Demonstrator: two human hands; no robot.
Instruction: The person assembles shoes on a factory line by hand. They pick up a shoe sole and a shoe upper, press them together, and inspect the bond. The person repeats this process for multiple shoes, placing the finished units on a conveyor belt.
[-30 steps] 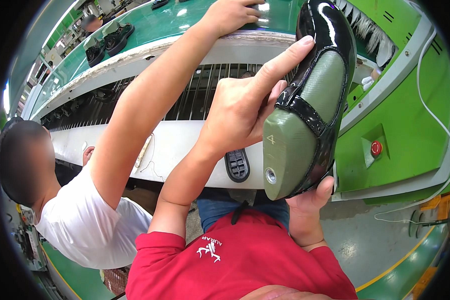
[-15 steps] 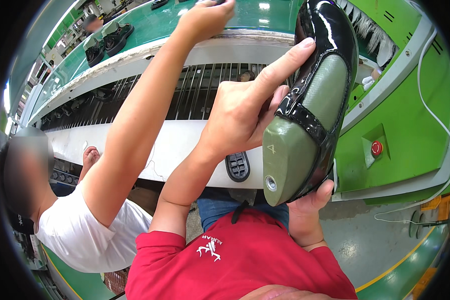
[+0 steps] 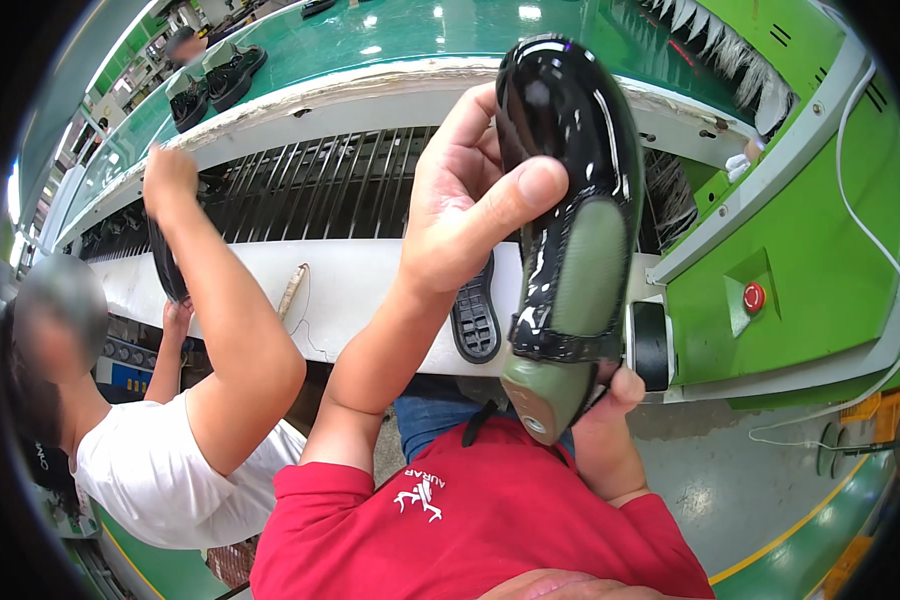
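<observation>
Holding up a shiny black shoe [image 3: 595, 160], with a green foot shape [image 3: 585, 275] inside, by the white worktop [image 3: 360, 272]. Gripping it near the toe with the left hand [image 3: 465, 200] and at the heel with the right hand [image 3: 605, 415].

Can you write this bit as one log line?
left hand: grips black shoe upper near toe | right hand: holds heel end | green last: inside upper | black sole: on white ledge
</observation>
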